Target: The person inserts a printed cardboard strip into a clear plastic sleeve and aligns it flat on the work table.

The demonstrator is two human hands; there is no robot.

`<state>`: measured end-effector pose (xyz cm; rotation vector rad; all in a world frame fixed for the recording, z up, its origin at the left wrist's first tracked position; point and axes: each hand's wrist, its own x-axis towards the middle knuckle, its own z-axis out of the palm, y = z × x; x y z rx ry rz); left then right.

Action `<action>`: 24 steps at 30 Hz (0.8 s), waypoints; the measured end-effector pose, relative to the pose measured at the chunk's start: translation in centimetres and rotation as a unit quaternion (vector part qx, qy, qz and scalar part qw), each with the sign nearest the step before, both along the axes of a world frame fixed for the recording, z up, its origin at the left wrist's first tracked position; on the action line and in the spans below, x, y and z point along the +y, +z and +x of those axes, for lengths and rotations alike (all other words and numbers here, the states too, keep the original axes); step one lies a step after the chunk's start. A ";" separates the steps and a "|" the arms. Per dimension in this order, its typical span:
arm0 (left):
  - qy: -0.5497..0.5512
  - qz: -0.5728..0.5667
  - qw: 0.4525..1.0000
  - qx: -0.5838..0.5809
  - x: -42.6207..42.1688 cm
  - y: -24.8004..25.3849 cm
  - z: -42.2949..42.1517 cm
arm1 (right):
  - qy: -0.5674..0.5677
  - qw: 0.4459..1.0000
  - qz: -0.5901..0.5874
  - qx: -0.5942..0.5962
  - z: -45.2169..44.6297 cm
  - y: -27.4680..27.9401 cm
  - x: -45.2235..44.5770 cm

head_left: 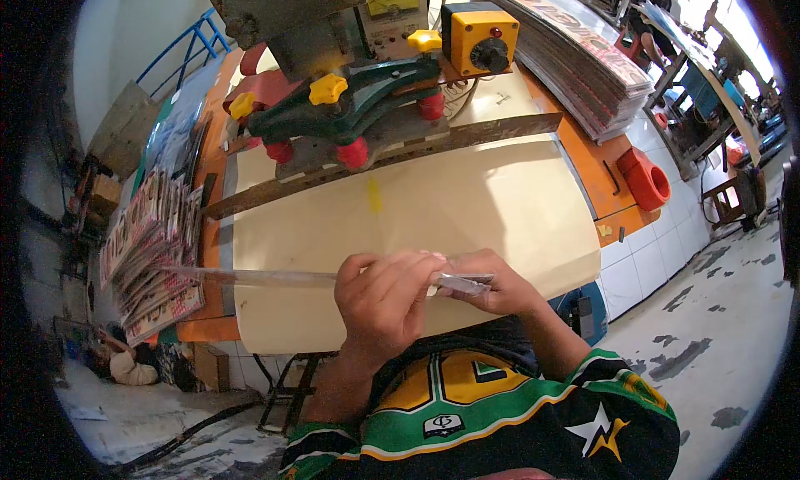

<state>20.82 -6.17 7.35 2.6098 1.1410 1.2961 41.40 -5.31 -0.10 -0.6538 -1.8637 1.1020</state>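
Both hands are together above the near part of the cream work sheet. My left hand is closed round a thin, clear plastic strip that stretches out to the left. Beside it, my right hand is closed on a folded, shiny end of plastic. Whether this end belongs to the same strip is hard to tell. Beyond the hands, a long metal bar crosses the sheet under a dark green clamp with yellow knobs and red feet.
A yellow control box stands behind the clamp. Printed packets are piled at the left, and a tall printed stack is at the back right. A red tape roll lies on the right corner. A person sits far right.
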 end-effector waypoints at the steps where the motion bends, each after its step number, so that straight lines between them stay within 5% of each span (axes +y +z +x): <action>1: 0.000 0.000 1.000 0.000 -0.1 -0.1 0.0 | 0.008 1.000 0.010 -0.009 0.1 0.1 0.1; 7: -0.015 0.045 0.997 -0.059 -0.8 0.8 -1.2 | 0.025 1.000 0.000 -0.012 0.1 1.5 0.1; 8: -0.065 -0.077 0.940 -0.326 -1.1 1.4 -1.8 | 0.037 0.999 -0.033 -0.010 0.1 1.8 0.1; 9: -0.109 -0.193 0.795 -0.565 -1.2 1.7 -2.4 | 0.036 0.999 -0.033 -0.009 0.2 1.9 0.0; 10: -0.108 -0.191 0.796 -0.564 -0.9 1.5 -3.1 | 0.041 0.998 -0.038 -0.015 0.6 1.9 -0.1; 12: -0.123 -0.228 0.702 -0.664 -0.2 0.5 -4.8 | 0.049 0.998 -0.044 -0.024 1.2 2.2 0.0; 14: -0.177 -0.238 0.702 -0.648 -1.2 0.3 -6.2 | 0.061 0.998 -0.015 -0.016 1.7 2.5 -0.1; 16: -0.301 -0.256 0.462 -0.794 -2.4 1.1 -7.5 | 0.076 0.997 -0.018 -0.013 2.7 5.2 -0.5; 18: -0.343 -0.164 0.372 -0.847 -3.0 3.0 -11.9 | 0.094 0.995 -0.016 -0.007 4.0 5.9 -0.4; 20: -0.344 -0.130 0.607 -0.705 -2.9 3.1 -19.5 | 0.053 0.999 0.008 0.009 6.4 5.1 -0.2; 24: -0.239 -0.077 0.706 -0.663 -2.2 2.5 -30.1 | -0.036 0.998 -0.053 0.019 11.3 4.9 -1.5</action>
